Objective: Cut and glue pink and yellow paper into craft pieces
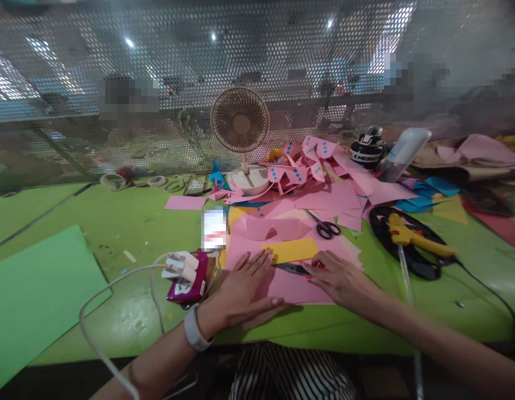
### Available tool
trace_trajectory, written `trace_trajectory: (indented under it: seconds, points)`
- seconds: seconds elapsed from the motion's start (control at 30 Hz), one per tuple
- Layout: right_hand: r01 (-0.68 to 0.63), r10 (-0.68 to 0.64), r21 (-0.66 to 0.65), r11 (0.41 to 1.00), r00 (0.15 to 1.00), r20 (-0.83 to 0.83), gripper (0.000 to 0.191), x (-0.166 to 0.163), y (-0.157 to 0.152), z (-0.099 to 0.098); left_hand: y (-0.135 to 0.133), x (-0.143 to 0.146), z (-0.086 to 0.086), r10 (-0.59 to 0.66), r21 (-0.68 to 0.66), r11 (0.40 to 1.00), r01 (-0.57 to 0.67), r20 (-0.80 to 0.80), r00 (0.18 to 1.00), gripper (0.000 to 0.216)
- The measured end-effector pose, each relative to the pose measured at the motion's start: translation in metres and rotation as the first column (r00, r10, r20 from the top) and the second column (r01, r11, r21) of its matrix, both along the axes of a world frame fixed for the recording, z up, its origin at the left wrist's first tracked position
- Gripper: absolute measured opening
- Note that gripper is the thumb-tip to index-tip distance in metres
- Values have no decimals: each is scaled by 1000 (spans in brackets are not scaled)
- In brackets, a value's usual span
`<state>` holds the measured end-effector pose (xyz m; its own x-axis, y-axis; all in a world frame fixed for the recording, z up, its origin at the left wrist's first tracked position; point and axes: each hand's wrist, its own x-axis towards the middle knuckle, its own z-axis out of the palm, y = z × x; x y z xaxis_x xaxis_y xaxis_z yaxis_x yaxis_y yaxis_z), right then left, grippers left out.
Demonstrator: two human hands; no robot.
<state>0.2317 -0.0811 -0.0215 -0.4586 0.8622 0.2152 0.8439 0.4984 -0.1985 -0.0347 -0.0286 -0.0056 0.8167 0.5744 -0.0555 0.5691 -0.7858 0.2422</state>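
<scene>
1. Left grip (pixel 240 286): released, palm down, fingers extended over the pink sheet (pixel 282 291), fingertips at the left end of the yellow strip (pixel 294 250). Press evenly so that neither layer creeps.
2. Yellow strip: lies on the pink sheet, between the two grips. Hold both its ends down; thin stock probably curls if only one is secured.
3. Tool (pixel 289 268): dark, narrow and tapered, pointing left just below the strip. Its exact type cannot be told. Mind the tip; the left fingertips are near it.
4. Right grip (pixel 338 272): appears clenched on the tool's orange end, beside the strip's right end. Light, steady pressure should avoid creasing the paper.
5. Materials, left to right:
   - Green sheet (pixel 36 294): broad, smooth, straight-edged, flat on the glossy green surface (pixel 128 300).
   - Power block (pixel 198 283): shiny magenta casing with white plugs.
   - Fan (pixel 240 119): round ribbed cage.
   - Pink cutouts (pixel 301 166): folded, angular, marked with blue diamonds.
   - Scissors (pixel 329 229): black looped handles.
   - Glue gun (pixel 419 241): yellow body, resting on a round black tray (pixel 426 270).
</scene>
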Motion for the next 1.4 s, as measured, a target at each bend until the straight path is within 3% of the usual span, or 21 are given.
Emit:
trace_trajectory:
  seconds: [0.13,0.43,1.13,1.4]
  points:
    - [3,-3,8,1000,1000,6,34,0,0,-1,3,-5,-1,49,21,999,-50,23,999,76]
    - [-4,4,4,1000,1000,20,34,-4,4,-1,2,-4,-2,41,57,998,-37,-56,998,78]
    - [-65,65,15,998,998,-23,34,-3,8,0,2,-4,2,51,-12,999,-51,-14,999,76]
    - [-123,123,-22,992,992,-8,34,-7,6,10,4,-6,1,34,1,999,-34,-1,999,73]
